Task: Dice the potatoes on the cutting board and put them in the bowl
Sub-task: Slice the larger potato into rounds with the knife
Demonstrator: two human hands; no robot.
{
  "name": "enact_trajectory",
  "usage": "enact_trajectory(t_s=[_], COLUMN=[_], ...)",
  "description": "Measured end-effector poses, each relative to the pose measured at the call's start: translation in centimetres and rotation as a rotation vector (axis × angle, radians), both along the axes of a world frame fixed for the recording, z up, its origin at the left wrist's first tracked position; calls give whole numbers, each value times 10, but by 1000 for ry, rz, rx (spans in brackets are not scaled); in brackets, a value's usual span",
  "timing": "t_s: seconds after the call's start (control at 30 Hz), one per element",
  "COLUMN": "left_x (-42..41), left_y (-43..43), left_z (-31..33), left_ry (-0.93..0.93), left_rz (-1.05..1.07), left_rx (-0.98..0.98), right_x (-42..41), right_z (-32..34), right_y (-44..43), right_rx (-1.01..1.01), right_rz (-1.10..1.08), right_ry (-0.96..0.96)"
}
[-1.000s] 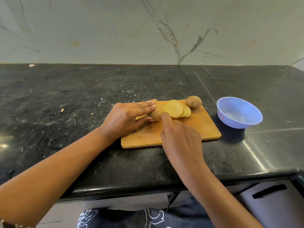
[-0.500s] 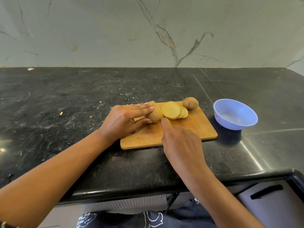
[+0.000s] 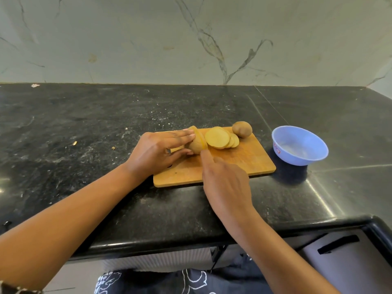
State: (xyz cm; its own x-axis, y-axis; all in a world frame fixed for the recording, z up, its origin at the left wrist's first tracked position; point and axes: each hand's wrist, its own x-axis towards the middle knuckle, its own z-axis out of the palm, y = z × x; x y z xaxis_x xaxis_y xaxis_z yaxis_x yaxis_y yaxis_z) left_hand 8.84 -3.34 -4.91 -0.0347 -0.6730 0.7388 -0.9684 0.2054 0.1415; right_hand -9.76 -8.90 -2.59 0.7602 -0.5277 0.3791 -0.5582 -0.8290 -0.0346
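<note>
A wooden cutting board [image 3: 244, 164] lies on the black counter. My left hand [image 3: 157, 151] grips a half-cut brown potato [image 3: 196, 145] at the board's far left, fingers over its top and thumb at its near side. My right hand [image 3: 224, 179] is curled, its index finger stretched along a thin yellow knife blade [image 3: 201, 139] seen edge-on at the potato's cut face; the handle is hidden in the hand. Several round slices [image 3: 219, 138] lean in an overlapping row to the right. A whole potato [image 3: 242, 129] sits at the board's far right corner. The blue bowl [image 3: 318, 148] stands right of the board.
The black stone counter [image 3: 84, 128] carries small scraps left of the board. A marble wall rises behind it. The counter's front edge runs under my forearms, and a drawer with a black handle [image 3: 338, 244] is at lower right.
Both hands stay at the potato with the same hold. The blade has edged slightly left along the potato, and my view has shifted a little.
</note>
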Motion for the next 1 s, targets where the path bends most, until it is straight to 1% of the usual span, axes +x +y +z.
enact_trajectory(t_s=[0.1, 0.2, 0.27, 0.33, 0.4, 0.5, 0.6, 0.77, 0.9, 1.0], left_x=[1, 1, 0, 0, 1, 0, 0, 1, 1, 1], left_y=[0, 0, -1, 0, 0, 0, 1, 1, 1, 1], left_z=[-1, -1, 0, 0, -1, -1, 0, -1, 1, -1], left_ry=[-7, -7, -2, 1, 4, 7, 13, 14, 47, 38], left_rz=[5, 16, 15, 24, 20, 12, 21, 16, 26, 33], left_rx=[-4, -7, -5, 2, 4, 2, 3, 8, 2, -1], right_x=[-4, -13, -4, 3, 0, -8, 3, -6, 4, 1], right_z=[-5, -1, 1, 3, 1, 2, 7, 4, 15, 14], right_y=[-5, -8, -13, -12, -9, -13, -21, -14, -16, -13], right_rx=[24, 14, 3, -10, 27, 47, 55, 75, 8, 28], right_rz=[10, 26, 51, 62, 22, 20, 65, 83, 107, 101], right_ry=[45, 28, 43, 17, 62, 18, -10, 11, 15, 4])
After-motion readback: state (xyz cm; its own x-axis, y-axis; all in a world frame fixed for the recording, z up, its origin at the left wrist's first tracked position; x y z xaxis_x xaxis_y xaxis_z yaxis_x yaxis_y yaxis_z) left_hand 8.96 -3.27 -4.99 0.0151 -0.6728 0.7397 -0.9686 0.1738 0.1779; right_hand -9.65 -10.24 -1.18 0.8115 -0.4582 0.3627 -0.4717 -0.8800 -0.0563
